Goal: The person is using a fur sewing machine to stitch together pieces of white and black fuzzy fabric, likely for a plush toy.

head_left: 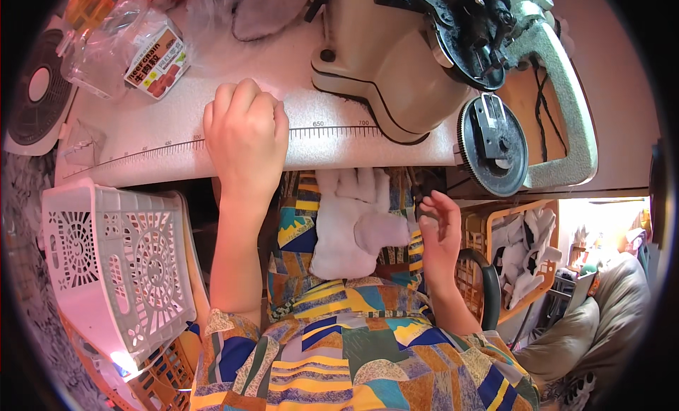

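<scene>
Glove (337,234) lies on my lap (293,259), likely light, soft and limp, best pinched by its near end; my right hand (441,230), half uncurled and empty, hangs just beside it; my left hand (247,124) curls over the table (318,153), whether gripping anything I cannot tell
</scene>
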